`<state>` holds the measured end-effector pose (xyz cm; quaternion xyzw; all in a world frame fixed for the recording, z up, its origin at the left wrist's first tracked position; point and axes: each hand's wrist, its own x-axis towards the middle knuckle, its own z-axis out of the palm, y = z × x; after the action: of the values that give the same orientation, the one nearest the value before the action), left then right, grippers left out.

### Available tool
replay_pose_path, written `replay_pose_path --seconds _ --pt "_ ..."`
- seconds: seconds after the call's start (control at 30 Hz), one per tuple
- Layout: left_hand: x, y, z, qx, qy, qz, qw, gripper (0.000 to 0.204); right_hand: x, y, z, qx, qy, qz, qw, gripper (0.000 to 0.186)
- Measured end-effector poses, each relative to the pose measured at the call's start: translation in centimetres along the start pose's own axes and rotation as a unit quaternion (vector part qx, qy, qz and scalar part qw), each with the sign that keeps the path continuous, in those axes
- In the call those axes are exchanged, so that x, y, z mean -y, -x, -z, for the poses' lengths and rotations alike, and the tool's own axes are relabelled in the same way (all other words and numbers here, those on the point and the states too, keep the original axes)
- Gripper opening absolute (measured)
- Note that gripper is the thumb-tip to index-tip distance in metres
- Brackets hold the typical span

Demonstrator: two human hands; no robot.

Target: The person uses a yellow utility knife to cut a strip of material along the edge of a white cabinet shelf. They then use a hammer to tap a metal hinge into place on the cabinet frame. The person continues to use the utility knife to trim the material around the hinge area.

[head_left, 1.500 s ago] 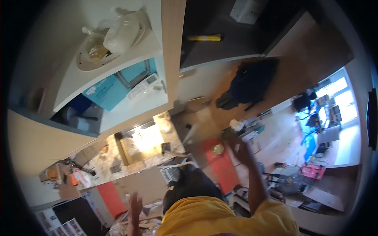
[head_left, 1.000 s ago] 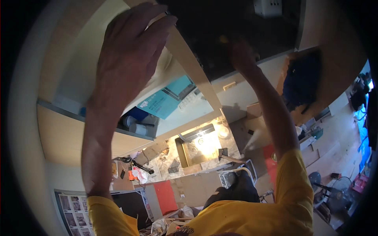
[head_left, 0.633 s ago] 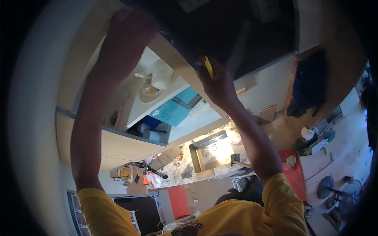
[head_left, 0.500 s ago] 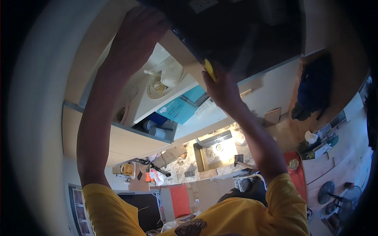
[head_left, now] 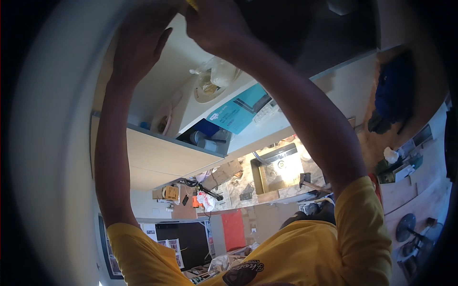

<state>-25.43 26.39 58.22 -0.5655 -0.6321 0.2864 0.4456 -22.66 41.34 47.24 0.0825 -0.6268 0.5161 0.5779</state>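
Note:
Both my arms reach up to an open wall cabinet (head_left: 160, 148). My left hand (head_left: 140, 45) lies against its pale upper side, thumb stretched away from the palm; its fingertips fade into the dark upper edge. Close beside it, my right hand (head_left: 214, 26) is closed around a slim yellow object (head_left: 192, 4), of which only a tip shows, too little to tell its kind. Below the hands, a round plate (head_left: 201, 96) with a clear plastic bag (head_left: 223, 72) on it rests inside the cabinet.
A turquoise box (head_left: 234, 116), cups (head_left: 207, 145) and a pinkish dish (head_left: 164, 119) fill the shelves. A dark area (head_left: 305, 33) lies at upper right. Lower down are a sink (head_left: 276, 169) in a cluttered counter, a hammer (head_left: 310, 183) and a dark blue bundle (head_left: 393, 95).
My right hand has moved up and left with the yellow object, coming beside the left hand. My left hand has shifted slightly left and down. The whole view has shifted a little.

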Motion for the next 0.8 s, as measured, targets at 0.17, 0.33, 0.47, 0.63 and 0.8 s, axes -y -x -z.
replay_pose_path --seconds 0.17,0.33,0.47,0.63,0.8 --pt "-0.2 -2.3 0.4 0.082 -0.123 -0.001 0.989 0.03 0.2 -1.7 3.9 0.067 -0.048 -0.08 0.993 0.03" --pt "4.6 0.6 -3.6 -0.05 -0.043 -0.086 0.994 0.037 0.5 -2.0 3.8 0.156 0.009 -0.101 0.982 0.038" --pt "4.7 0.7 -4.2 -0.059 -0.057 -0.077 0.994 0.035 1.6 -2.0 8.4 0.229 -0.054 -0.048 0.971 0.031" --pt "0.8 -0.5 -3.6 -0.069 0.194 0.182 0.961 0.023 0.6 -4.2 3.9 0.08 0.132 0.027 0.988 0.025" --pt "0.1 -1.6 -2.6 -0.056 0.507 0.285 0.812 0.022 -2.5 -5.2 1.9 0.128 0.198 0.189 0.953 0.022"
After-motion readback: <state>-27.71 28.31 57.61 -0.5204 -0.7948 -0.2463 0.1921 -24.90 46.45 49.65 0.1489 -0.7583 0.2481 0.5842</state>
